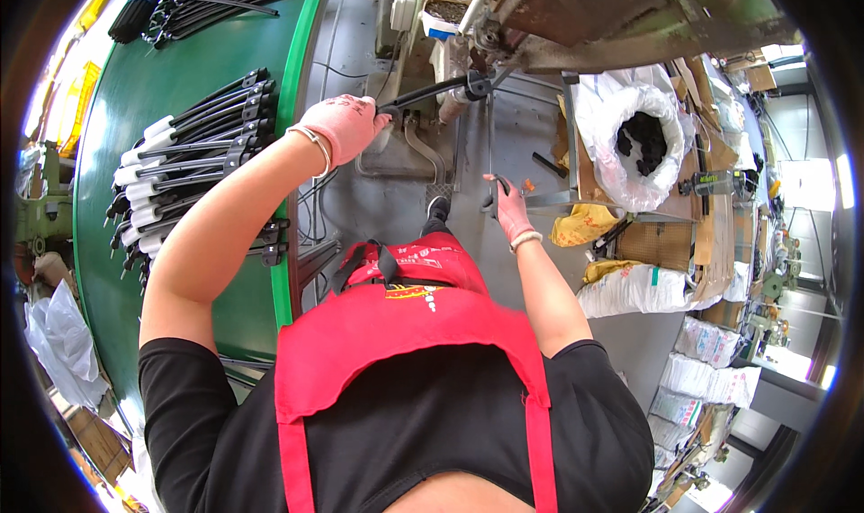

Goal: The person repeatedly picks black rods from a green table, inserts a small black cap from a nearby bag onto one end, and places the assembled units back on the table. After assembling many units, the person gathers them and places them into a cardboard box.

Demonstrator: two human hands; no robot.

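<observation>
My left hand, in a pink glove bearing writing, grips a black rod. At the rod's far end is a black plastic fitting, right by the metal working head of a machine. Lower and to the right, my right hand, also in a pink glove, is raised over the floor with its fingers curled. Something dark shows at those fingers; whether it is a small black part or the glove's own fingertips is unclear.
On the green-topped table at left lie several black rods with white sleeves and a bundle of black rods. A plastic bag of black parts stands at right, near a yellow sack. My shoe is by a pedal.
</observation>
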